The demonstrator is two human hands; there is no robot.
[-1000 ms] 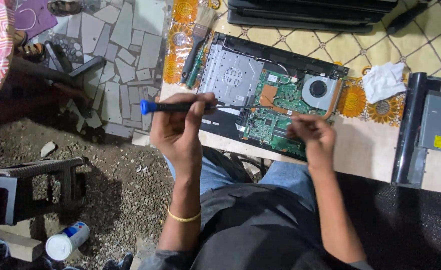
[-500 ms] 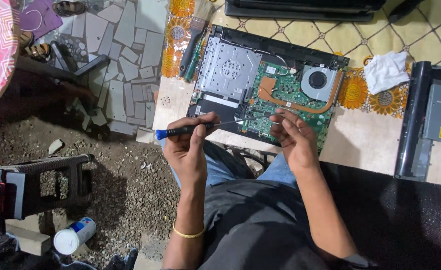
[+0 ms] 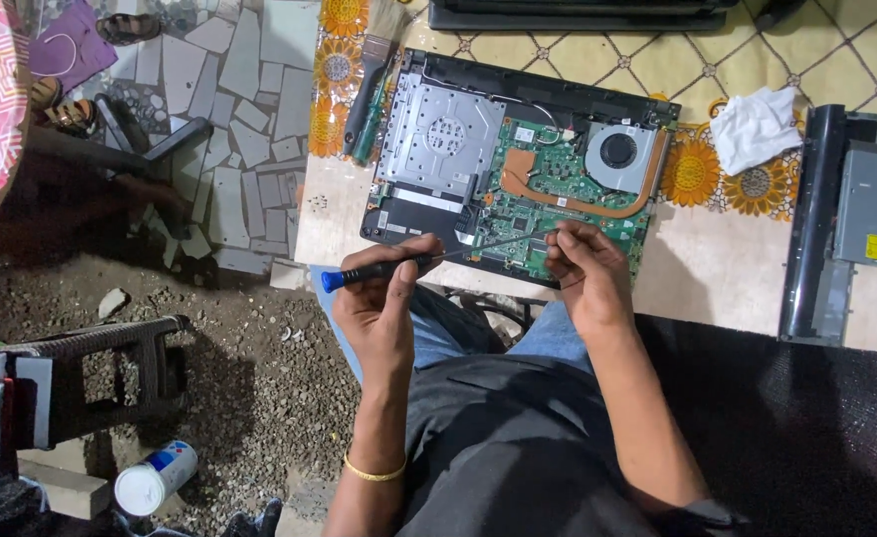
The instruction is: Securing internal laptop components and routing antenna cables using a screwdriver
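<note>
Opened laptop [image 3: 518, 169] on table [image 3: 737, 288]: green board, fan, copper pipe exposed. Left hand [image 3: 384, 303] grips blue-capped screwdriver [image 3: 398, 264]; right hand [image 3: 587, 273] pinches its tip over board. White cloth [image 3: 757, 124] lies nearby.

You are holding a screwdriver [image 3: 413, 262] with a matt black plastic grip, a glossy blue cap and a thin bare metal shaft. The open laptop [image 3: 518, 169] is showing a dull silver metal plate, a green board and copper piping. A crumpled white cloth [image 3: 754, 127] is lying on the smooth patterned desk [image 3: 717, 273].
</note>
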